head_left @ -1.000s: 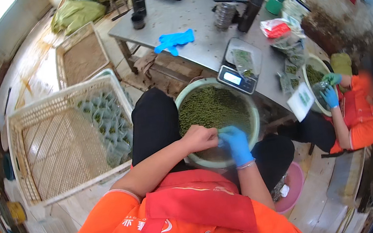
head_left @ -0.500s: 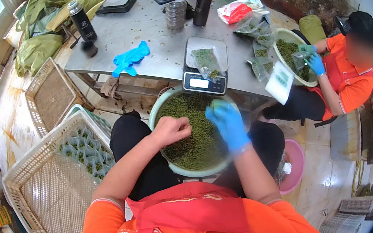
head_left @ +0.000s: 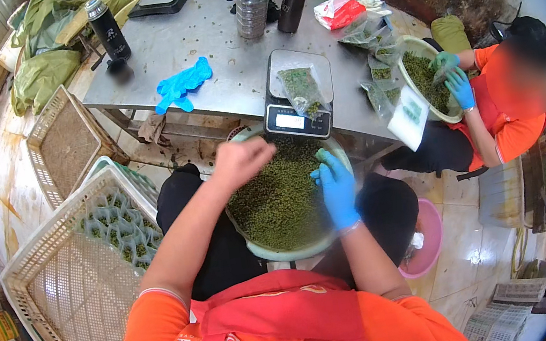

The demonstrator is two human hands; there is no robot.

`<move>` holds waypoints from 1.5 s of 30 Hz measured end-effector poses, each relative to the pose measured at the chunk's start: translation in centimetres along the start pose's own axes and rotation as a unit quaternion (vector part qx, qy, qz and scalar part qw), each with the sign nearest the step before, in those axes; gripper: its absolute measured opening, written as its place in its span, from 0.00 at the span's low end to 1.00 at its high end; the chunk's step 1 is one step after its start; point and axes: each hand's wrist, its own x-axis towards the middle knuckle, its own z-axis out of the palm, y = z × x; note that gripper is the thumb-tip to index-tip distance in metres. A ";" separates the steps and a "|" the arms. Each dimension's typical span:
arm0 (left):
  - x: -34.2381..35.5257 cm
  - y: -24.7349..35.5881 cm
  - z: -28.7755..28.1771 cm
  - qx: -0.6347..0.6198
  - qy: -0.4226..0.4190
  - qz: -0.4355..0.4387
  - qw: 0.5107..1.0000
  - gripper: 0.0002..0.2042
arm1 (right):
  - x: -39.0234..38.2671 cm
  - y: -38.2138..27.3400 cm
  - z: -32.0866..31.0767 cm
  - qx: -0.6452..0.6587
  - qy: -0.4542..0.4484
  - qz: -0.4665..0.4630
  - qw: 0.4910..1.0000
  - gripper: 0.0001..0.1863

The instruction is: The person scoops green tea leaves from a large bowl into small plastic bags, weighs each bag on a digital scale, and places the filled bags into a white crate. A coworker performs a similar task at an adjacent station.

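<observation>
My left hand, bare, is raised over the upper left of a green basin of small green pellets, just below a digital scale. Its fingers are bent together; what they pinch, if anything, is too small to make out. My right hand, in a blue glove, is over the basin's right side, thumb and fingers apart. A green patch shows at its fingertips; I cannot tell what it is. A filled clear bag lies on the scale's pan.
A steel table holds flasks, a spare glove and filled bags. Crates, one with several bags, stand left; a pink bowl right. A co-worker handles a bag over another basin.
My hands have parted: the left has moved up toward the scale, the right has stayed at the basin's right, its fingers now more spread. The view has shifted, showing more table.
</observation>
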 end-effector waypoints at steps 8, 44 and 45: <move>1.2 -3.8 -1.1 -0.308 0.178 -0.292 0.888 0.09 | 5.1 -0.8 0.0 -0.246 0.018 -0.222 0.943 0.17; 0.5 -2.8 1.0 0.098 0.192 -0.027 0.976 0.25 | 7.5 -6.2 10.5 -0.515 -0.274 -0.238 0.776 0.17; 0.6 -2.6 0.7 0.096 0.186 -0.028 0.978 0.25 | 7.0 -6.6 10.4 -0.501 -0.260 -0.247 0.788 0.18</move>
